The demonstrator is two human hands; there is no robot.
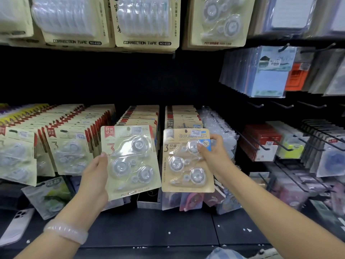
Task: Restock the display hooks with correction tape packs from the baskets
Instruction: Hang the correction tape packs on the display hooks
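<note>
Arms: both forearms are bare from the frame's lower edge to the wrists, no sleeves showing.
Left wrist: a pale, translucent, milky-pink bangle [65, 233] of smooth, rounded, glossy stone-like material rings it.
Left hand [95, 171]: no rings visible.
Right hand [214, 156]: no rings or watch visible; short, unpainted nails.
Clothing: a blurred scrap of light blue fabric [222, 254] at the bottom edge.

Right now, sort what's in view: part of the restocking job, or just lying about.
Job:
- pale cream three-dispenser correction tape pack, left hand grips it
- tan card "Correction Tape" pack, right hand pinches it

Lying about:
- white smartphone
- blue sticky-note packs
</note>
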